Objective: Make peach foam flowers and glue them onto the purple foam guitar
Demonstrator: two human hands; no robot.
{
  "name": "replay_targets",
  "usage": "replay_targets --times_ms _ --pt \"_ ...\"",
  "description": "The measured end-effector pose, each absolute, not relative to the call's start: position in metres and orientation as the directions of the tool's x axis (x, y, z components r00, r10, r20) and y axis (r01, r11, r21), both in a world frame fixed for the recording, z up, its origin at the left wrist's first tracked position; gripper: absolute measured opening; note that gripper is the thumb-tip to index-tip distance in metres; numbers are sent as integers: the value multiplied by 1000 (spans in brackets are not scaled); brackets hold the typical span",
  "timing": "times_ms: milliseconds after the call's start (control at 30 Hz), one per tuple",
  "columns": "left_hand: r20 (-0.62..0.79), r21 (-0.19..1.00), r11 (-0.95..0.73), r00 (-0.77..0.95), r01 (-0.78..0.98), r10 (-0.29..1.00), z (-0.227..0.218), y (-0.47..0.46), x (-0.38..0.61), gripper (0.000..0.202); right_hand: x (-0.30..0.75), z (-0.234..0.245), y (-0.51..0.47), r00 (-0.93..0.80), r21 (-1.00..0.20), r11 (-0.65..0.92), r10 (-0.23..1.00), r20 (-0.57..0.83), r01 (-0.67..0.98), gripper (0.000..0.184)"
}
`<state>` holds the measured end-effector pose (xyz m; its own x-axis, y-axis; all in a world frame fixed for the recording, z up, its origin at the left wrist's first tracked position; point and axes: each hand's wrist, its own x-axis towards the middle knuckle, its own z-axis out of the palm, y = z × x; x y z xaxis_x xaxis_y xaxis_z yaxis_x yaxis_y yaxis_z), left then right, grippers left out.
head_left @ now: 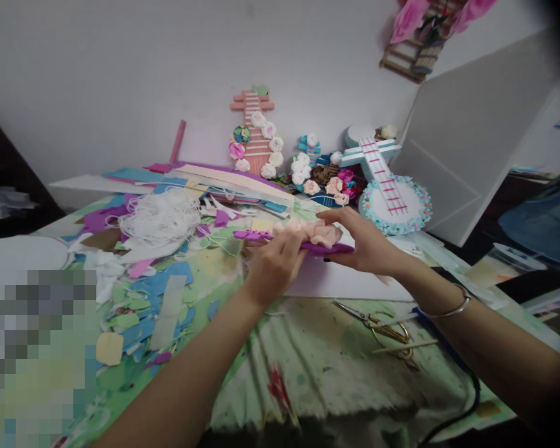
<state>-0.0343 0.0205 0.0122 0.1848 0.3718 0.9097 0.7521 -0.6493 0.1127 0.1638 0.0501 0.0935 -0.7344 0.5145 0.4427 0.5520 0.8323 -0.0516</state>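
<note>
While my left grip (276, 264) pinches the front edge of a purple board (329, 248) with pale pink paper flowers (325, 234) on top, my right grip (371, 246) curls around its right end, and I hold it over a white sheet (350, 283). My open room is the strip of green surface (308, 348) between that sheet and the near edge, with scissors (366, 317) on its right. Paper bits (137, 336) and white string (161, 218) crowd my left, and a blue toy guitar (396, 205) sits just past my right grip.
</note>
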Motion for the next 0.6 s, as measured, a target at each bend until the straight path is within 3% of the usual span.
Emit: replay_targets --times_ms 100,333,600 --pt "921 69 -689 218 721 321 13 21 -33 16 164 89 48 -711 -62 812 543 447 581 62" --pt "920 109 -684 188 721 345 13 22 -33 19 172 81 51 -637 -172 787 589 497 593 63" --pt "896 126 -668 204 734 394 9 24 -34 18 176 77 52 -641 -168 798 573 511 579 65"
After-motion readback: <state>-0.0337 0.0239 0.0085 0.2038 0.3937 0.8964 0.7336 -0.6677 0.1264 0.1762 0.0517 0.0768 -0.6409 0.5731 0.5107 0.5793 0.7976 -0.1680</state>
